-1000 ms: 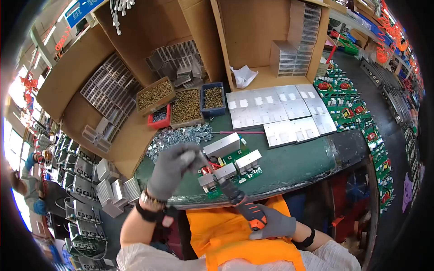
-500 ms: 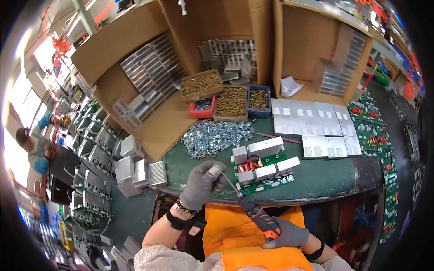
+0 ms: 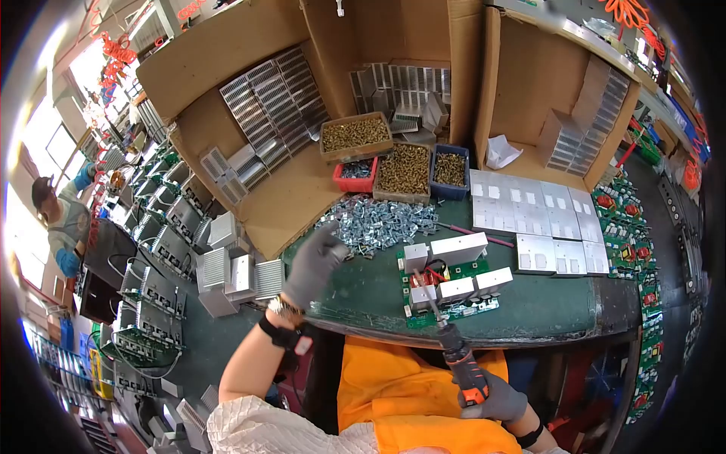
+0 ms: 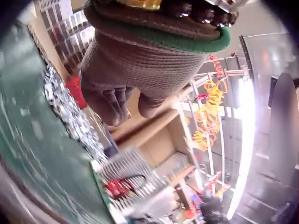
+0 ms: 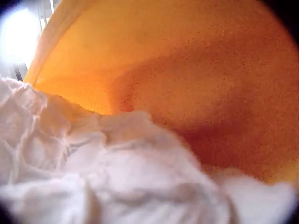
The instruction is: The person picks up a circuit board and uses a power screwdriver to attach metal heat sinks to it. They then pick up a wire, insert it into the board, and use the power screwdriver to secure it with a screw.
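Observation:
My gloved left hand (image 3: 314, 265) is at the near left edge of a pile of small metal clips (image 3: 382, 223). Its fingers are loosely bent, with nothing visible between them; the left wrist view shows the same glove (image 4: 135, 70) from the back. Low at the bench front, my gloved right hand (image 3: 495, 397) grips a black and orange electric screwdriver (image 3: 463, 365). The long bit slants up over the left part of a green circuit board (image 3: 488, 304), which carries several silver heat sinks (image 3: 460, 248). An orange apron (image 5: 196, 88) and white sleeve fill the right wrist view, hiding that hand.
Bins of brass screws (image 3: 403, 172) and a red bin (image 3: 355, 175) stand behind the clips. Flat metal plates (image 3: 510, 200) lie to the right, beside a purple-handled tool (image 3: 488, 237). Cardboard boxes (image 3: 401, 38) wall the back. Finned heat sinks (image 3: 227, 276) are stacked left.
My left hand has left the screwdriver bit and moved up-left to the clip pile. The screwdriver has swung more upright, its bit now over the board. The head view has turned, shifting the bench rightward.

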A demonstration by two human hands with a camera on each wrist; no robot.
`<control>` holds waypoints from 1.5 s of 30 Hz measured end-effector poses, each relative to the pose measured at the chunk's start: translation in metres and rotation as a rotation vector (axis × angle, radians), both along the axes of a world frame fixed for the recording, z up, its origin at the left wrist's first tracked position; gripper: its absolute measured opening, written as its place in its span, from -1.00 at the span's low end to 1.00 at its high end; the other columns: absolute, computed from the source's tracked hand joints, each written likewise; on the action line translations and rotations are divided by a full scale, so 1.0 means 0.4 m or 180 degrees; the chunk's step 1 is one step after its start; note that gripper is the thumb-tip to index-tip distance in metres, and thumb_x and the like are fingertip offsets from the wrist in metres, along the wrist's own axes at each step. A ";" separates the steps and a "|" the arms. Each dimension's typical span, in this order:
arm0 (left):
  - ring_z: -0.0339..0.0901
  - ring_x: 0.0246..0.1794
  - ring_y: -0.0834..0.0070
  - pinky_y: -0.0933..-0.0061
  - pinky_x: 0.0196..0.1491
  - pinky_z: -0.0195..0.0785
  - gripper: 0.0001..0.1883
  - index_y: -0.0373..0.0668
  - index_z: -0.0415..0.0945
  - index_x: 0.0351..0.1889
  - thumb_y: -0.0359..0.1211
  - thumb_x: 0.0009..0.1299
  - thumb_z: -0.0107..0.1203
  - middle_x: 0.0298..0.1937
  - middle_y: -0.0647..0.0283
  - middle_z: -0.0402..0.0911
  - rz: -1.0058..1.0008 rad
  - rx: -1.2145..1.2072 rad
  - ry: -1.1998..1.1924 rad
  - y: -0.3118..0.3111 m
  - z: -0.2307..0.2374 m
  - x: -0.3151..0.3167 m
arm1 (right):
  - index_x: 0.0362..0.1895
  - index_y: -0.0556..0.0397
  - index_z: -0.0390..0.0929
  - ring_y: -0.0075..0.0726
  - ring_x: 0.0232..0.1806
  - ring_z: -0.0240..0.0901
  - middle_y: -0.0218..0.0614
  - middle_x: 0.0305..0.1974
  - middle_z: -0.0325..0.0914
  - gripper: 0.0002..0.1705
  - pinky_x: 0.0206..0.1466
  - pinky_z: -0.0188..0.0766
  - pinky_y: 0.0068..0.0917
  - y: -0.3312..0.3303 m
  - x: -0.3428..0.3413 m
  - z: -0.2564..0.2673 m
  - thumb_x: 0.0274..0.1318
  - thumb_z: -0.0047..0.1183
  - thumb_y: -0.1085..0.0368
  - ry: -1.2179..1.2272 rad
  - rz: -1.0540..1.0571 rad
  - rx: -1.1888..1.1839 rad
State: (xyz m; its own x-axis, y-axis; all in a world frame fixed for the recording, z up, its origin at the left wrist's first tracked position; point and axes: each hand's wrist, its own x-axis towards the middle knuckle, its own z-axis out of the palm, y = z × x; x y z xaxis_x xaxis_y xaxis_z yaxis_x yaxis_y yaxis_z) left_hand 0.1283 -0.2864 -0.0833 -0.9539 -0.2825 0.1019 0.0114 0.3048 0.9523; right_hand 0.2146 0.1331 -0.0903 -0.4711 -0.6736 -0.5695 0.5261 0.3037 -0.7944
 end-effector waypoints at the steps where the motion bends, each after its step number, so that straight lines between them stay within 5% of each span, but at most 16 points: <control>1: 0.44 -0.33 0.65 0.63 -0.24 0.32 -0.49 -0.25 0.33 0.28 -0.44 0.36 0.14 -0.27 0.33 0.54 -0.0007 -0.0003 0.0014 -0.059 -0.043 -0.033 | 0.16 0.12 0.33 -0.55 -0.24 0.44 -0.41 -0.26 0.52 -0.17 -0.14 0.41 -0.55 0.003 0.004 0.017 -0.29 0.46 0.31 -0.0042 -0.0227 -0.0037; 2: 0.48 -0.30 0.58 0.57 -0.21 0.35 -0.52 -0.20 0.38 0.24 -0.45 0.34 0.15 -0.27 0.27 0.55 0.0257 -0.0266 -0.0076 -0.116 -0.088 -0.068 | 0.15 0.13 0.35 -0.54 -0.30 0.47 -0.41 -0.31 0.54 -0.19 -0.20 0.43 -0.56 0.007 0.007 0.028 -0.31 0.41 0.47 -0.0080 -0.0462 -0.0071; 4: 0.52 -0.27 0.50 0.51 -0.18 0.37 -0.54 -0.14 0.44 0.20 -0.47 0.31 0.15 -0.26 0.22 0.56 0.0499 -0.0513 -0.0151 -0.149 -0.087 -0.114 | 0.16 0.14 0.34 -0.53 -0.30 0.47 -0.40 -0.31 0.54 -0.18 -0.20 0.43 -0.55 0.023 0.023 0.026 -0.32 0.41 0.48 -0.0159 -0.0654 -0.0153; 6: 0.57 -0.18 0.28 0.34 -0.09 0.41 -0.69 -0.13 0.57 0.02 -0.45 0.29 0.12 -0.21 0.08 0.59 0.0439 -0.2064 -0.0032 -0.150 -0.047 -0.142 | 0.16 0.14 0.33 -0.52 -0.30 0.48 -0.39 -0.32 0.54 -0.17 -0.20 0.43 -0.55 0.034 0.038 0.018 -0.32 0.41 0.49 -0.0255 -0.0824 -0.0227; 9: 0.56 -0.09 0.12 0.20 -0.03 0.42 -0.79 -0.14 0.63 -0.14 -0.37 0.31 0.09 -0.14 0.04 0.59 0.0341 -0.2675 -0.0374 -0.134 -0.017 -0.196 | 0.18 0.15 0.30 -0.51 -0.30 0.47 -0.37 -0.31 0.54 -0.14 -0.21 0.43 -0.54 0.040 0.049 0.006 -0.32 0.41 0.50 -0.0139 -0.0970 -0.0128; 13: 0.57 -0.04 0.14 0.22 0.00 0.44 -0.77 -0.14 0.65 -0.16 -0.31 0.34 0.03 -0.09 0.07 0.62 0.0333 -0.3139 -0.0708 -0.118 -0.025 -0.289 | 0.21 0.17 0.27 -0.51 -0.28 0.46 -0.37 -0.29 0.53 -0.12 -0.16 0.42 -0.52 0.039 0.053 -0.007 -0.30 0.42 0.47 -0.0283 -0.0998 -0.0315; 15: 0.59 -0.03 0.12 0.25 0.00 0.46 -0.76 -0.14 0.67 -0.17 -0.33 0.34 0.01 -0.07 0.06 0.64 0.0005 -0.3872 -0.1532 -0.112 -0.029 -0.331 | 0.22 0.18 0.27 -0.52 -0.28 0.46 -0.38 -0.28 0.52 -0.12 -0.15 0.42 -0.52 0.037 0.052 -0.005 -0.29 0.42 0.46 -0.0223 -0.0941 -0.0285; 25: 0.58 -0.07 0.06 0.20 0.03 0.42 -0.75 -0.19 0.66 -0.20 -0.26 0.28 0.10 -0.12 0.01 0.65 0.0046 -0.3735 -0.1539 -0.122 -0.009 -0.313 | 0.21 0.19 0.29 -0.58 -0.26 0.44 -0.45 -0.28 0.51 -0.15 -0.12 0.40 -0.56 0.013 0.051 -0.017 -0.24 0.44 0.41 -0.0033 -0.0634 -0.0213; 31: 0.57 -0.07 0.09 0.22 0.06 0.41 -0.77 -0.05 0.69 -0.19 -0.25 0.26 0.11 -0.16 0.06 0.66 -0.0193 -0.2611 -0.1201 -0.184 -0.023 -0.280 | 0.11 0.11 0.33 -0.58 -0.27 0.44 -0.44 -0.29 0.51 -0.18 -0.16 0.44 -0.56 0.008 0.061 -0.012 -0.26 0.50 0.23 0.0088 -0.0501 -0.0145; 34: 0.59 -0.10 0.11 0.22 0.03 0.41 -0.79 -0.11 0.68 -0.21 -0.27 0.26 0.15 -0.13 0.07 0.66 -0.0014 -0.2913 -0.0814 -0.178 -0.030 -0.293 | 0.10 0.11 0.33 -0.59 -0.29 0.44 -0.44 -0.29 0.50 -0.20 -0.17 0.44 -0.57 0.006 0.065 -0.010 -0.26 0.50 0.24 0.0108 -0.0485 -0.0112; 36: 0.59 -0.07 0.13 0.22 0.03 0.43 -0.78 -0.10 0.68 -0.22 -0.24 0.27 0.13 -0.14 0.08 0.67 -0.0310 -0.3771 -0.1194 -0.156 -0.039 -0.316 | 0.09 0.11 0.33 -0.59 -0.29 0.43 -0.44 -0.30 0.50 -0.21 -0.17 0.44 -0.57 0.002 0.068 -0.004 -0.26 0.50 0.24 0.0151 -0.0488 -0.0047; 39: 0.59 -0.04 0.13 0.21 0.03 0.44 -0.74 -0.13 0.67 -0.20 -0.21 0.28 0.11 -0.14 0.09 0.67 0.0234 -0.4090 -0.1371 -0.135 -0.075 -0.354 | 0.10 0.11 0.32 -0.60 -0.30 0.43 -0.45 -0.31 0.50 -0.20 -0.17 0.44 -0.57 -0.005 0.073 0.011 -0.25 0.49 0.26 0.0215 -0.0512 -0.0039; 45: 0.64 -0.08 0.16 0.18 -0.07 0.50 -0.74 -0.10 0.66 -0.14 -0.22 0.38 0.04 -0.10 0.11 0.67 0.0320 -0.4172 -0.1481 -0.109 -0.024 -0.365 | 0.14 0.11 0.33 -0.61 -0.28 0.42 -0.45 -0.30 0.50 -0.17 -0.17 0.43 -0.58 -0.003 0.084 -0.006 -0.27 0.50 0.25 0.0310 -0.0493 -0.0045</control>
